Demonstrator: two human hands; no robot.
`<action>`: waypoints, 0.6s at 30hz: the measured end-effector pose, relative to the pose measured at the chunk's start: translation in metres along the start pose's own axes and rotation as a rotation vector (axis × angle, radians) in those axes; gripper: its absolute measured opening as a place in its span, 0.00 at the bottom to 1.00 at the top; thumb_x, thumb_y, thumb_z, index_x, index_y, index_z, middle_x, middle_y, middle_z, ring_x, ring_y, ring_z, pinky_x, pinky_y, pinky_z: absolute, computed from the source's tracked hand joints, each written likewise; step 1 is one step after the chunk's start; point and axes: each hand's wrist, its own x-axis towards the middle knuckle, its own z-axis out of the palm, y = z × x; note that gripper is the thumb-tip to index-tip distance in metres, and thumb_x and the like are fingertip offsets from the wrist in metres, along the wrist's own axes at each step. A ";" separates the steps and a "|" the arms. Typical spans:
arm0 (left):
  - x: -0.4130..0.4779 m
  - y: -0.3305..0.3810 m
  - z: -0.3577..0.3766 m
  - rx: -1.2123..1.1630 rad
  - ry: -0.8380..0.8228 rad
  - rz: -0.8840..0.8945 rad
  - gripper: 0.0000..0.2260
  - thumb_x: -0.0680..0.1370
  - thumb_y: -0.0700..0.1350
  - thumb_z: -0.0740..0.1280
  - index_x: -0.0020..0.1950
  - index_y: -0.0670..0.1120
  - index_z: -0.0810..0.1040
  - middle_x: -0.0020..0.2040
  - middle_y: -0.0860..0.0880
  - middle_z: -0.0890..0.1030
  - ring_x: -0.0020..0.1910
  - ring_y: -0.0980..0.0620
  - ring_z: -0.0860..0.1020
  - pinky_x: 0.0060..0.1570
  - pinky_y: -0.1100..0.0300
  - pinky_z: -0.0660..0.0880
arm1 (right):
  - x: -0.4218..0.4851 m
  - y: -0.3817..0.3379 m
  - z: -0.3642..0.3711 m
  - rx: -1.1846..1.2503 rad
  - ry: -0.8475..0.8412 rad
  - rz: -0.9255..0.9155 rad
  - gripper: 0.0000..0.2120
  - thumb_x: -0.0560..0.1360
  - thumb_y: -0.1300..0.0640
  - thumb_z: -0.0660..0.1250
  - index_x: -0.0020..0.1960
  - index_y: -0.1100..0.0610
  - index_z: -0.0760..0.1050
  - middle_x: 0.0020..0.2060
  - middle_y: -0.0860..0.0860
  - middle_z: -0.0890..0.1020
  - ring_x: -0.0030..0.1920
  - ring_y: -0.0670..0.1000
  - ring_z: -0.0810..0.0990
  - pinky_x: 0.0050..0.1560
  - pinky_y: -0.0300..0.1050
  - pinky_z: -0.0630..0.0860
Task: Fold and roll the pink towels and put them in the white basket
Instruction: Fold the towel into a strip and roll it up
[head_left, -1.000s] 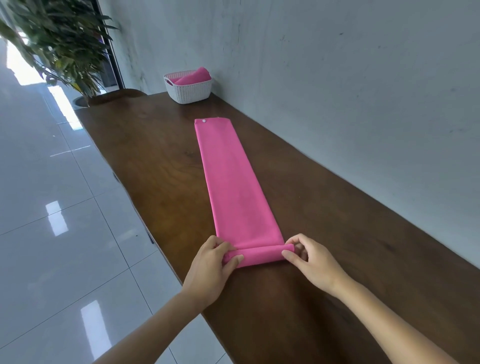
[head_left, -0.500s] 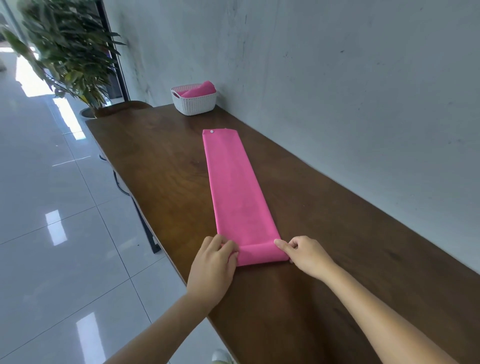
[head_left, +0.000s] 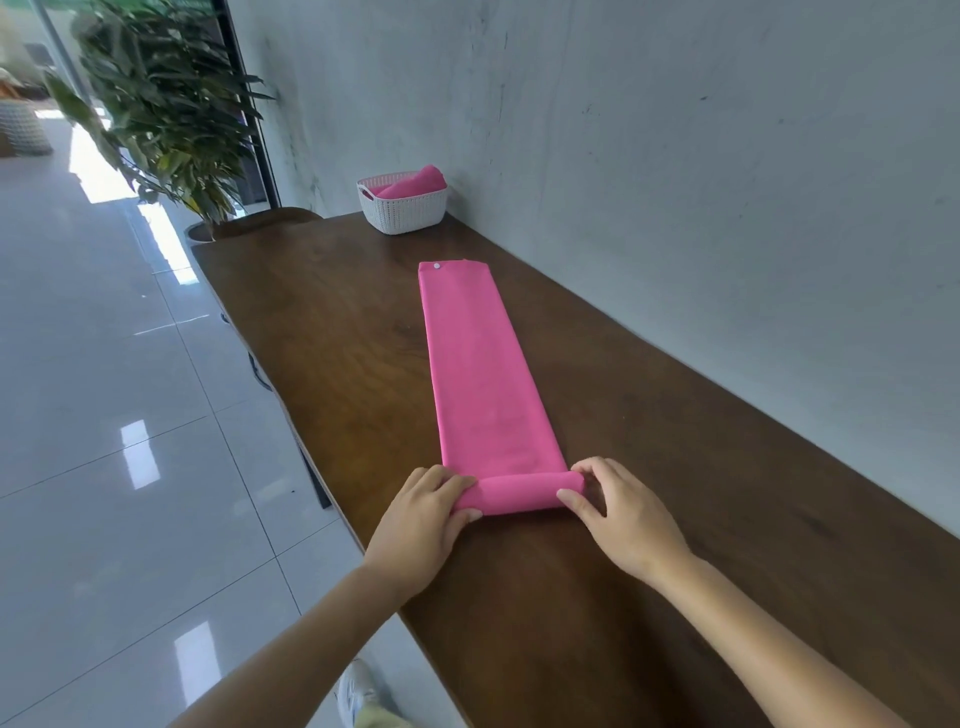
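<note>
From the head camera, the only view I have: the towel (head_left: 483, 374) lies as one long narrow strip down the table (head_left: 701, 493), folded lengthwise, its far end squared off with a small white stud (head_left: 436, 265) at the corner. The near end is wound into a roll (head_left: 519, 493) lying across the strip right in front of me.

My left hand (head_left: 421, 525) is wrapped over the roll's left end, fingers curled across the top and thumb tucked along the near side. My right hand (head_left: 623, 519) pinches the right end, fingertips on top and thumb at the front face. Neither hand is slack; both are closed on cloth.

What has changed over the last second is the roll itself. It was a thin first turn under my fingers, and now it is a fuller, rounder tube that has crept a little way up the strip. My hands have travelled with it and kept their places at the two ends. So I judge the folding done and the rolling only just begun, with most of the strip still flat ahead of me.

The basket (head_left: 410, 215) stands at the far end of the table against the wall (head_left: 675, 182), well apart from my hands, and one rolled towel (head_left: 415, 183) already lies tilted inside it. A plant (head_left: 171, 114) stands beyond the table's end. I expect the ends will want to stay level as I go, or the tube will cone.
</note>
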 end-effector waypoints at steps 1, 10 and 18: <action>0.002 -0.001 -0.002 -0.024 -0.023 -0.006 0.20 0.84 0.57 0.60 0.73 0.51 0.74 0.66 0.54 0.76 0.63 0.55 0.71 0.64 0.62 0.70 | -0.001 0.002 0.000 0.014 -0.015 -0.006 0.20 0.79 0.34 0.59 0.65 0.44 0.69 0.58 0.39 0.74 0.53 0.40 0.75 0.39 0.29 0.68; 0.008 -0.014 -0.016 -0.272 -0.203 -0.257 0.12 0.81 0.58 0.65 0.61 0.55 0.78 0.52 0.57 0.80 0.50 0.57 0.79 0.53 0.56 0.81 | 0.000 -0.001 0.009 0.037 -0.075 0.023 0.24 0.78 0.30 0.53 0.61 0.46 0.72 0.55 0.41 0.75 0.54 0.41 0.75 0.45 0.34 0.73; -0.001 -0.004 -0.012 -0.319 0.040 -0.324 0.11 0.79 0.57 0.69 0.58 0.56 0.77 0.55 0.59 0.77 0.50 0.58 0.78 0.50 0.62 0.80 | 0.012 -0.008 0.015 0.063 -0.114 0.166 0.28 0.77 0.28 0.53 0.57 0.50 0.75 0.54 0.43 0.76 0.51 0.44 0.77 0.39 0.34 0.70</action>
